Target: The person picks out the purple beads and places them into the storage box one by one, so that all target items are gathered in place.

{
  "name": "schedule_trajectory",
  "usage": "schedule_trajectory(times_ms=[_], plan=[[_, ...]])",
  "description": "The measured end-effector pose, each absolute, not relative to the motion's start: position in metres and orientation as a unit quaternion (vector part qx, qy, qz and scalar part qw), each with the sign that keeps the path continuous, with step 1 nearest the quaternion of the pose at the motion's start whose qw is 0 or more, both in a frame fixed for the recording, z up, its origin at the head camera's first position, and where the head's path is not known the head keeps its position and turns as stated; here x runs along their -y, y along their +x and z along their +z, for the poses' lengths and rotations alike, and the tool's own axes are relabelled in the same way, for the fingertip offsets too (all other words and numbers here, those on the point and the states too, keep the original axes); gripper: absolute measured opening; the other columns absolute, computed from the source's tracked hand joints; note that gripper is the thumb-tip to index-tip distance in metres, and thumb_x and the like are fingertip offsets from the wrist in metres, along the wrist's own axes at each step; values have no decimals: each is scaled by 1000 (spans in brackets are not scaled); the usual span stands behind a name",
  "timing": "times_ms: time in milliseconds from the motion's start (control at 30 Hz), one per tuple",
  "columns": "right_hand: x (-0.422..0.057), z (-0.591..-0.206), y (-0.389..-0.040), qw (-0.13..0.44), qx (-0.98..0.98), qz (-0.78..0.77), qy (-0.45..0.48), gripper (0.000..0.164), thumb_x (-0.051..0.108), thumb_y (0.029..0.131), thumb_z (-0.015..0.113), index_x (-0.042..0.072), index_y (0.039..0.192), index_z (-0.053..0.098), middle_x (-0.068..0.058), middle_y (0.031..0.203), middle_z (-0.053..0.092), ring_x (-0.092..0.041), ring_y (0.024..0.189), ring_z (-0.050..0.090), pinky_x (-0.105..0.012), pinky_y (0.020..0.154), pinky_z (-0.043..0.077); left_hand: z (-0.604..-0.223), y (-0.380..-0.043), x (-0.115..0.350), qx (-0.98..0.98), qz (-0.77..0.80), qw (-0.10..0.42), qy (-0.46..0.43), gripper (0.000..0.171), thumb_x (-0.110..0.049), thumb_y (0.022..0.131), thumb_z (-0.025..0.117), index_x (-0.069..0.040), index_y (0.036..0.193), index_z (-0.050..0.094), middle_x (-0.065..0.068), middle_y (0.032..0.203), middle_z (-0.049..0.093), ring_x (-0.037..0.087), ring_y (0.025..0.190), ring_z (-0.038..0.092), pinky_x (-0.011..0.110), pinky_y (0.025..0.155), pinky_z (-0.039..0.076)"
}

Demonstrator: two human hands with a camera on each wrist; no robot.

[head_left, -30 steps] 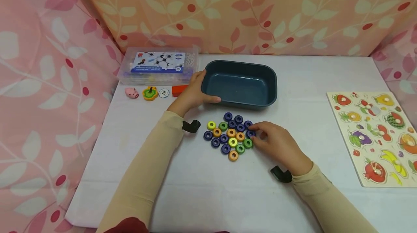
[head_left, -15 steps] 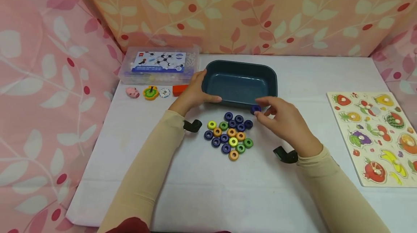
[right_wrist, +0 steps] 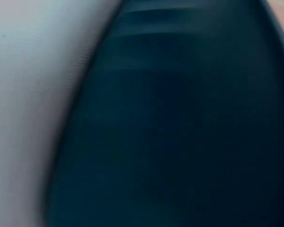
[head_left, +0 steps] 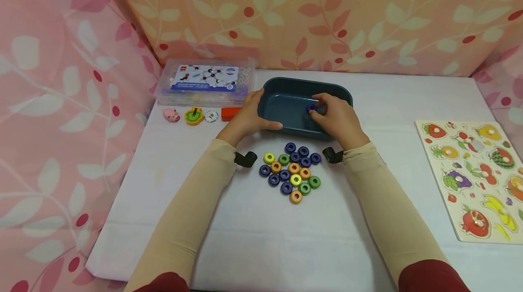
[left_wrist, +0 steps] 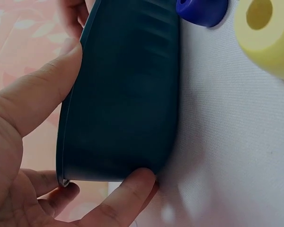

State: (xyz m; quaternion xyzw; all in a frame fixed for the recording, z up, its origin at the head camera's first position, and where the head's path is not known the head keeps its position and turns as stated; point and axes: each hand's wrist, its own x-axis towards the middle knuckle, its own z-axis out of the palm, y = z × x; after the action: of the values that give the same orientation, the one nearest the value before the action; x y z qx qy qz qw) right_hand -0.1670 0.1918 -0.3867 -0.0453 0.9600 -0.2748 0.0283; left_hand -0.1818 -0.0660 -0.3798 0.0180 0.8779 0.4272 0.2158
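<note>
My left hand (head_left: 247, 120) grips the left end of a dark teal rectangular tub (head_left: 283, 108). In the left wrist view its thumb lies along the rim and its other fingers reach round the end wall. Inside the outline of the tub, my right hand (head_left: 341, 120) pinches a purple ring bead (head_left: 311, 108) between thumb and fingers. Several purple, yellow, orange and green ring beads (head_left: 295, 157) lie loose together on the white table in front of the tub. The right wrist view holds only the blurred tub wall (right_wrist: 156, 118); hand and bead are hidden there.
Behind on the left lies a clear plastic kit box (head_left: 206, 94). Along its front are a pink pig (head_left: 171, 115), a tree piece (head_left: 194, 116), a round token (head_left: 211, 116) and a red block (head_left: 230, 113). A fruit puzzle board (head_left: 470, 183) lies on the right.
My right hand has picked a purple bead from the right side of the group and carried it up and over the tub's front rim. My left hand has stayed on the tub.
</note>
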Motion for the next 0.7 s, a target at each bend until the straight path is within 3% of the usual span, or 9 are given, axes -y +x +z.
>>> schedule_trajectory(times_ms=[233,467,700], plan=[[-198,-382,-155,15,-945,-324,-36,54,39,96,66,18,144,53,-7,136,63,-28,122,59,-51,102,49,-380,-182,66,-876,429,219,14,124,-39,70,92,-35,162,9,-5,169,5,29,153,19,54,122,26],[-208,-376,-102,-27,-910,-409,-67,42,34,95,69,16,133,62,-3,126,68,-19,108,64,-41,93,54,-381,-182,66,-877,429,214,22,124,-40,70,92,-35,162,9,-6,169,4,29,152,20,53,122,26],[-212,-399,-66,70,-914,-387,-103,33,25,91,75,14,122,69,-4,119,70,-20,106,66,-46,92,55,-379,-181,66,-879,425,216,23,123,-40,71,91,-34,162,8,-5,169,4,28,153,19,53,122,26]])
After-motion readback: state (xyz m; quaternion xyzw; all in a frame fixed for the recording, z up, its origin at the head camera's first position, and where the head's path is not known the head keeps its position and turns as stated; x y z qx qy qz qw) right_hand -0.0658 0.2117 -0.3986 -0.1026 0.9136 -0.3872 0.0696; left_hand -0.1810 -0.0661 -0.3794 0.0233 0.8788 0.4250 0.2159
